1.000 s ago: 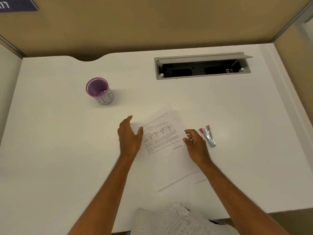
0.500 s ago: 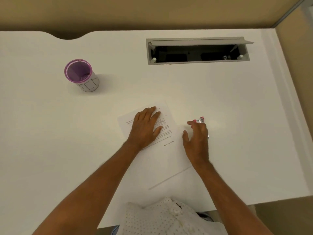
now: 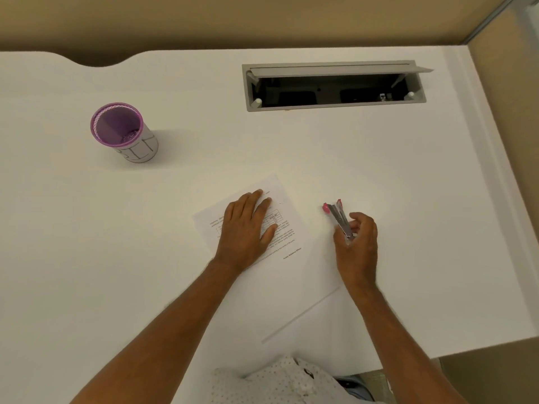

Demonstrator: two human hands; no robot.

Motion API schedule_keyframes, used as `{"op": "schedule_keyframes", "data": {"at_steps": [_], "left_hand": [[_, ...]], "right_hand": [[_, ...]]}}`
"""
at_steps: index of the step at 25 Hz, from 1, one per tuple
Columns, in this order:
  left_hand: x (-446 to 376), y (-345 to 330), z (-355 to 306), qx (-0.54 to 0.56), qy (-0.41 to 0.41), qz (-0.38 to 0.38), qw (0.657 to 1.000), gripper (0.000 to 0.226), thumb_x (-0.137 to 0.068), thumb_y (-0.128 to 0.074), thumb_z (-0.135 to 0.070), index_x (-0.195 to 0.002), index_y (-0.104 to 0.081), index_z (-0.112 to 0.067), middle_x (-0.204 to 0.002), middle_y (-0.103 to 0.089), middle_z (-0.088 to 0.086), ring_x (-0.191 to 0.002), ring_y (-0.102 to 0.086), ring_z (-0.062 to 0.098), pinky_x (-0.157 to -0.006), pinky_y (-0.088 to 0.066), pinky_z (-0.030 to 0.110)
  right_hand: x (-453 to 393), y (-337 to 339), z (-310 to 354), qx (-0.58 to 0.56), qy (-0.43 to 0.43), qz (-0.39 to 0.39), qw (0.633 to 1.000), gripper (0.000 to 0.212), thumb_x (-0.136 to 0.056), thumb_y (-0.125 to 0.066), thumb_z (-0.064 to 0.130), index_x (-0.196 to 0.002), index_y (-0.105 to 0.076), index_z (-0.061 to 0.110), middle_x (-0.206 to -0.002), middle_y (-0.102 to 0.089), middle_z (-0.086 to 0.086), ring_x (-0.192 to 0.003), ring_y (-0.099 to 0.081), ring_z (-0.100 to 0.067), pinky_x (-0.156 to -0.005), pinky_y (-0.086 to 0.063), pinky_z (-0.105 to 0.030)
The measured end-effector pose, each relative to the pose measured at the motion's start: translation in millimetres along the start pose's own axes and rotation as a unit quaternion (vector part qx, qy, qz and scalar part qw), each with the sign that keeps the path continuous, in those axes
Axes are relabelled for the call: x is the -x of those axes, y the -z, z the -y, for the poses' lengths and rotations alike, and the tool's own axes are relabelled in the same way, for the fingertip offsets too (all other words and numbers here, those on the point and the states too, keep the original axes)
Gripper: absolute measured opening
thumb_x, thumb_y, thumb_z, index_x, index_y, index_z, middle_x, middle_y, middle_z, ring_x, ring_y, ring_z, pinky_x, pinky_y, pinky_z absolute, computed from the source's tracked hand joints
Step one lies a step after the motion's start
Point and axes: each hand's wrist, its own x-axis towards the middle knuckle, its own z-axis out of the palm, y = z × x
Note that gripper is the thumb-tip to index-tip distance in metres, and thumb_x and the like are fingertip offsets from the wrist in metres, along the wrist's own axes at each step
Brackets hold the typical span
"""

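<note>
Head view, looking down on a white desk (image 3: 393, 176). Of the two hands, I log the left hand (image 3: 248, 225) lying flat, palm down, on the printed sheet (image 3: 287, 258), with its fingers straight and close together and the thumb out to the side. It covers the upper left part of the text, and the fingertips stop just short of the sheet's far corner. The sheet lies at a slant in front of the person, with the printed lines toward the far end and the near half blank. A second paper edge shows just under its near right side. The right hand (image 3: 357, 249) is just beside the sheet's right edge, curled around a small silver stapler (image 3: 339, 221) and pinching its near end between thumb and fingers. The stapler's two pink-tipped arms stand apart in a narrow V, pointing away from the person and a little left. I cannot tell whether the stapler touches the desk. Well apart to the far left stands a purple-rimmed pen cup (image 3: 124, 132), upright, with something small in the bottom. At the far right an open grey cable hatch (image 3: 335, 86) is set into the desk, its lid tipped back. A white dotted shirt (image 3: 280, 380) shows at the near edge.
</note>
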Motion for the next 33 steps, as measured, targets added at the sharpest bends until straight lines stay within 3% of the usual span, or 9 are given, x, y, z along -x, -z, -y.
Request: {"op": "schedule_keyframes", "data": {"at_steps": [3, 6, 8, 10, 13, 15, 18, 25, 33], "left_hand": [[-5, 3, 2, -0.015, -0.003, 0.01, 1.0, 0.063, -0.095, -0.059, -0.05, -0.147, -0.053, -0.016, -0.157, -0.048, 0.008, -0.14, -0.045, 0.03, -0.114, -0.034, 0.047], [-19, 8, 6, -0.058, -0.027, 0.035, 0.997, 0.073, -0.089, -0.053, -0.063, -0.149, -0.049, -0.022, -0.147, -0.052, 0.007, -0.129, -0.049, 0.029, -0.102, -0.039, 0.046], [-27, 10, 11, -0.068, -0.045, 0.048, 0.996, 0.076, -0.086, -0.049, -0.069, -0.149, -0.049, -0.026, -0.14, -0.052, 0.005, -0.123, -0.051, 0.028, -0.097, -0.04, 0.044], [-30, 9, 15, -0.068, -0.056, 0.051, 0.995, 0.077, -0.087, -0.047, -0.071, -0.151, -0.047, -0.027, -0.141, -0.05, 0.005, -0.123, -0.051, 0.028, -0.099, -0.039, 0.044], [-29, 2, 20, -0.082, -0.079, 0.054, 0.992, 0.078, -0.095, -0.042, -0.068, -0.159, -0.036, -0.024, -0.164, -0.035, 0.008, -0.146, -0.037, 0.032, -0.116, -0.029, 0.051], [-31, 0, 21, -0.097, -0.099, 0.068, 0.988, 0.079, -0.099, -0.032, -0.068, -0.164, -0.022, -0.024, -0.174, -0.016, 0.005, -0.159, -0.018, 0.03, -0.126, -0.017, 0.057], [-35, -3, 23, -0.103, -0.112, 0.082, 0.985, 0.08, -0.1, -0.022, -0.069, -0.166, -0.011, -0.025, -0.175, -0.006, 0.002, -0.162, -0.003, 0.026, -0.128, -0.009, 0.06], [-34, -11, 27, -0.098, -0.112, 0.088, 0.985, 0.084, -0.099, -0.019, -0.073, -0.166, -0.007, -0.024, -0.176, -0.001, 0.001, -0.162, 0.002, 0.024, -0.128, -0.006, 0.061], [-35, -9, 26, -0.094, -0.113, 0.098, 0.984, 0.084, -0.099, -0.017, -0.073, -0.166, -0.005, -0.024, -0.175, 0.002, 0.002, -0.162, 0.005, 0.026, -0.128, -0.004, 0.06]], "right_hand": [[0, 6, 26, -0.186, -0.03, 0.031, 0.982, 0.038, -0.081, -0.078, 0.02, -0.112, -0.057, 0.03, -0.104, -0.066, 0.009, -0.099, -0.066, -0.009, -0.08, -0.053, -0.014], [1, -5, 46, -0.373, -0.103, 0.096, 0.917, 0.038, -0.077, -0.081, 0.017, -0.108, -0.061, 0.023, -0.099, -0.071, 0.007, -0.098, -0.071, -0.016, -0.081, -0.058, -0.027], [5, -19, 53, -0.419, -0.169, 0.136, 0.882, 0.03, -0.083, -0.075, 0.015, -0.109, -0.061, 0.017, -0.096, -0.074, -0.003, -0.092, -0.074, -0.024, -0.078, -0.06, -0.041], [11, -34, 56, -0.379, -0.205, 0.155, 0.889, 0.017, -0.091, -0.068, 0.02, -0.108, -0.064, 0.017, -0.087, -0.077, -0.002, -0.078, -0.073, -0.02, -0.065, -0.059, -0.037], [17, -52, 54, -0.3, -0.18, 0.143, 0.926, 0.012, -0.091, -0.07, 0.029, -0.102, -0.066, 0.025, -0.086, -0.076, 0.008, -0.076, -0.073, -0.012, -0.058, -0.056, -0.021], [20, -59, 52, -0.228, -0.108, 0.129, 0.959, 0.016, -0.089, -0.074, 0.029, -0.101, -0.065, 0.027, -0.088, -0.073, 0.012, -0.078, -0.071, -0.008, -0.059, -0.056, -0.018], [22, -67, 46, -0.084, 0.023, 0.083, 0.993, 0.022, -0.087, -0.076, 0.025, -0.107, -0.066, 0.021, -0.098, -0.068, 0.008, -0.085, -0.066, -0.006, -0.069, -0.056, -0.014], [17, -82, 48, 0.03, 0.049, 0.048, 0.997, 0.035, -0.086, -0.074, 0.033, -0.112, -0.066, 0.011, -0.105, -0.068, -0.006, -0.089, -0.065, -0.02, -0.079, -0.062, -0.038], [13, -90, 54, 0.06, 0.045, 0.039, 0.996, 0.038, -0.085, -0.075, 0.036, -0.114, -0.067, 0.012, -0.103, -0.068, -0.005, -0.083, -0.065, -0.017, -0.076, -0.063, -0.035]]}}
